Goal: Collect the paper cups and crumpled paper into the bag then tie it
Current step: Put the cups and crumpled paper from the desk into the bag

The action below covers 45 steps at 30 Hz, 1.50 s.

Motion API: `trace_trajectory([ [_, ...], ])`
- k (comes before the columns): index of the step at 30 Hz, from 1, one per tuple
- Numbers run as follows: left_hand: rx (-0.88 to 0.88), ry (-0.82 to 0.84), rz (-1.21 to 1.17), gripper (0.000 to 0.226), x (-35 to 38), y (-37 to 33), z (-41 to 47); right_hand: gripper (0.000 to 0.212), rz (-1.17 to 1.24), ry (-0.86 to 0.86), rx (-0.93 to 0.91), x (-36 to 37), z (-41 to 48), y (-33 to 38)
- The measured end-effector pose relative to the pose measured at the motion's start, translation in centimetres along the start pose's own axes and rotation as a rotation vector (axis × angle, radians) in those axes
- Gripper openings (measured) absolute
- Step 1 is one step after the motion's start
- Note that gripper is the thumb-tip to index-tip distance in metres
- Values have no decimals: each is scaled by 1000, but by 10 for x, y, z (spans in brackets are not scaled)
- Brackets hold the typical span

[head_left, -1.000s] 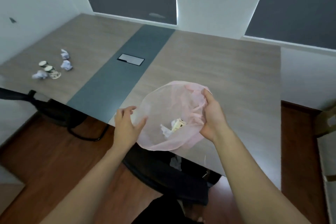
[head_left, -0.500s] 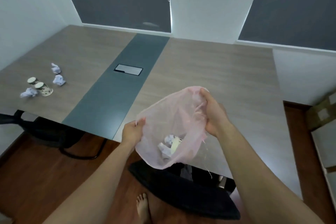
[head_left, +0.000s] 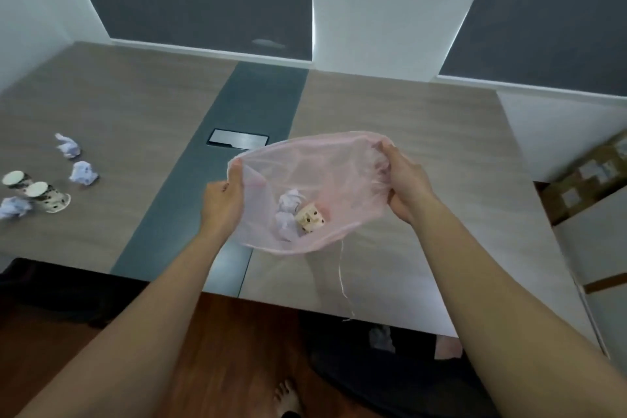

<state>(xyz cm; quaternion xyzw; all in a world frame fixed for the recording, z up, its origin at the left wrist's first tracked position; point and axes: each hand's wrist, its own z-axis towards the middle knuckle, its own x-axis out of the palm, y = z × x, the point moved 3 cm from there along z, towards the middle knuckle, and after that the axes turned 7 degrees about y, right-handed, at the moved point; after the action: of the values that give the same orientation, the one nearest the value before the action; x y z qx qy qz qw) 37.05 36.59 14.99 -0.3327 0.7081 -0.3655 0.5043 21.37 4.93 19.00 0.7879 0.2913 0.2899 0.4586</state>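
Note:
I hold a thin pink plastic bag (head_left: 339, 173) open above the table's near side. My left hand (head_left: 222, 202) grips its left rim and my right hand (head_left: 405, 183) bunches its right rim. Inside lie crumpled white paper (head_left: 288, 210) and a spotted paper cup (head_left: 310, 218). At the far left of the table stand two paper cups (head_left: 40, 192), upside down and close together. Crumpled paper balls lie around them: one (head_left: 69, 146) behind, one (head_left: 83, 173) to their right, one (head_left: 13, 207) at the left edge.
The wooden table (head_left: 424, 132) has a dark grey centre strip with a metal cable hatch (head_left: 238, 139). A black chair (head_left: 390, 373) with a paper ball (head_left: 381, 338) on it stands under the near edge. Cardboard boxes (head_left: 583, 180) stand at the right. My bare foot (head_left: 286, 399) rests on the wooden floor.
I have stepped closer and lifted the bag over the table. My hands have pulled the rim wider apart, so the mouth gapes and the contents show.

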Motion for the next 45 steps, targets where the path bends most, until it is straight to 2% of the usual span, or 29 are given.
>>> trace_trajectory([
  [6,-28,9,130,79,-17,23,39,18,-151,-30,133,39,14,-35],
  [8,-39,66,161,87,-17,30,45,16,-197,-4,144,45,21,-49],
  [13,-98,251,268,92,-8,74,46,28,-317,-1,220,45,29,-94],
  [17,-110,267,261,79,-6,94,38,23,-322,-26,230,40,28,-109],
  [21,-95,319,215,66,-4,97,26,26,-324,-37,215,27,27,-115],
  [25,-12,351,128,44,-8,99,10,14,-392,-33,202,19,15,-118],
  [28,40,384,81,28,-7,100,-4,29,-436,-36,190,10,0,-125],
  [30,32,412,49,34,-4,110,-11,45,-435,-41,216,-1,-13,-136],
  [33,-14,394,13,60,1,133,-20,68,-424,-54,270,-25,-35,-156],
  [36,-65,299,33,84,4,135,-36,68,-441,-52,302,-51,-62,-168],
  [39,16,230,26,102,7,123,-58,65,-478,-44,319,-81,-94,-182],
  [42,117,169,19,106,12,108,-83,70,-551,2,348,-106,-129,-194],
  [45,246,65,80,94,19,95,-114,68,-698,78,330,-122,-164,-203],
])
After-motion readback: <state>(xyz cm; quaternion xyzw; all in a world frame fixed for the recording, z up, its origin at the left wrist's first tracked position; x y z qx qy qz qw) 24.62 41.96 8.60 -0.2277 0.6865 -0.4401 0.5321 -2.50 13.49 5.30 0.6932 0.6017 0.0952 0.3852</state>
